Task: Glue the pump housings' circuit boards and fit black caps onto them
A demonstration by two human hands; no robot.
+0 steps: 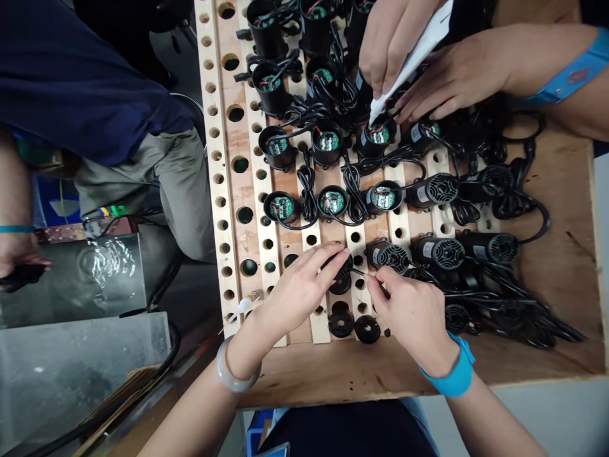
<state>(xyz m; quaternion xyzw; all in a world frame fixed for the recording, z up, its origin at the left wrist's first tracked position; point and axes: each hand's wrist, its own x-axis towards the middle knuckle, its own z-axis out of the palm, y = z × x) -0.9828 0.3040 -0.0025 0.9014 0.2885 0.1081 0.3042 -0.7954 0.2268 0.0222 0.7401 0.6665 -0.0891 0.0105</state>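
Observation:
My left hand [304, 285], with a pale bangle at its wrist, has its fingers wrapped over a black cylindrical unit [343, 268] that has a grille on its end. A black cable [358, 272] runs from that unit to my right hand [409, 304], which pinches it between thumb and fingers; a blue band circles that wrist. Two round black caps, one [341, 325] beside the other [367, 329], lie on the wood just below. Right of the unit lies another grilled black cylinder [389, 256]. Open black housings [332, 201] with green circuit boards stand above my hands.
Across the board, another person's hand [399, 38] holds a white tube [412, 60] over a housing, their other hand [457, 76] beside it. Coiled cables [518, 311] fill the right. Perforated wooden strips [216, 155] line the board. A seated person [95, 95] is at left.

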